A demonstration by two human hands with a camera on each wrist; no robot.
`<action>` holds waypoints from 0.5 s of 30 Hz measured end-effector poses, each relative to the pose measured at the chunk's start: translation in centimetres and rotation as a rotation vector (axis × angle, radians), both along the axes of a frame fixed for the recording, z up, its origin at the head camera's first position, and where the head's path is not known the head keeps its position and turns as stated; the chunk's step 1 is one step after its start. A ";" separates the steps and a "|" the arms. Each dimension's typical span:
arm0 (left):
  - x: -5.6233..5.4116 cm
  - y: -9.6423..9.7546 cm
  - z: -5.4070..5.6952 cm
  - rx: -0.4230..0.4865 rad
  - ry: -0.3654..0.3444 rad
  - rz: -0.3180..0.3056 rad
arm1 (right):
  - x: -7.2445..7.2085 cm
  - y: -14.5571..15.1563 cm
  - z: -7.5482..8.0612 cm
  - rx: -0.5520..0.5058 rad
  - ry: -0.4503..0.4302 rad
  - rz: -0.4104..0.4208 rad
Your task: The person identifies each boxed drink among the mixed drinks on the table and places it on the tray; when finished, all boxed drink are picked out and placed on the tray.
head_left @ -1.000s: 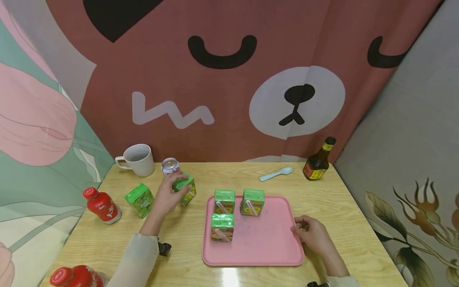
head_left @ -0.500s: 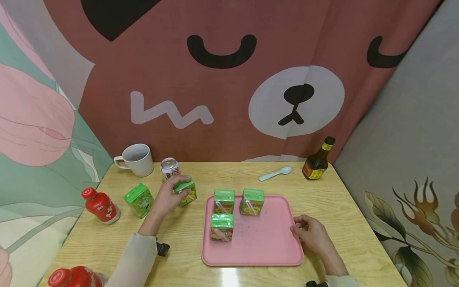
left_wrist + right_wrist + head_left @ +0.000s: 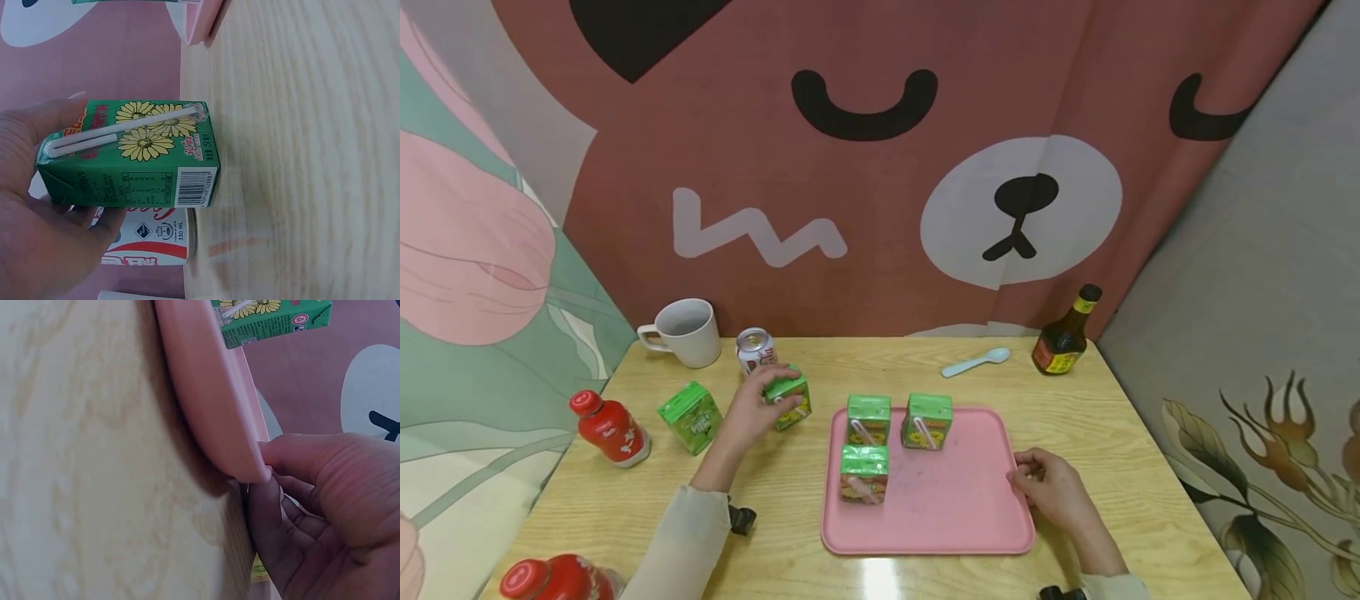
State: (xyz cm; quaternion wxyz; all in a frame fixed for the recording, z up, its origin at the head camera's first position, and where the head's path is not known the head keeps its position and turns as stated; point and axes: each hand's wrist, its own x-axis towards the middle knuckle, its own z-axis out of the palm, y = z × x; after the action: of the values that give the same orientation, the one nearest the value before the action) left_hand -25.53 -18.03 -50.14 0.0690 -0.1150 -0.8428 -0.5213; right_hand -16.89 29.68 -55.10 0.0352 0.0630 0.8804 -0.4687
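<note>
My left hand [image 3: 748,417] grips a green drink carton [image 3: 140,150] by its upper end, left of the pink tray [image 3: 958,512]. Yellow flowers and a bent white straw show on the carton's side, and its base is close to the tabletop. Just behind it stands a drink can [image 3: 153,237], partly covered by the fingers. At the tray's right edge, my right hand [image 3: 1058,492] pinches the rim between thumb and fingers. On the tray's left and back part stand three similar cartons: one at back left [image 3: 868,421], one back middle [image 3: 928,422], one in front [image 3: 864,477].
Another green carton [image 3: 692,421] and a red bottle [image 3: 613,429] stand to the left, with a second red bottle [image 3: 561,579] at the near left. Along the back are a grey mug [image 3: 688,333], a pale blue spoon [image 3: 976,362] and a dark sauce bottle [image 3: 1063,337].
The carton in my left hand has turned slightly, so its flowered side faces me more. More of the can shows behind the fingers. My right hand and the tray stay in place.
</note>
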 end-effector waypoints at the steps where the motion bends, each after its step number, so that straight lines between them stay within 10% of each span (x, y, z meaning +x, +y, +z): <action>1: 0.0 0.0 0.0 0.006 0.000 -0.001 | 0.0 0.0 0.0 0.001 0.002 0.001; 15: 0.3 0.2 0.1 -0.049 0.067 0.038 | 0.2 -0.1 -0.1 0.000 0.000 -0.012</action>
State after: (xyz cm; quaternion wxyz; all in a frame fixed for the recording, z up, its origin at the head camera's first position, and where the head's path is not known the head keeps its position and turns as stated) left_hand -25.23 -17.83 -50.09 0.1040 -0.1181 -0.8546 -0.4949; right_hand -16.72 29.60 -55.17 0.0322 0.0684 0.8800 -0.4689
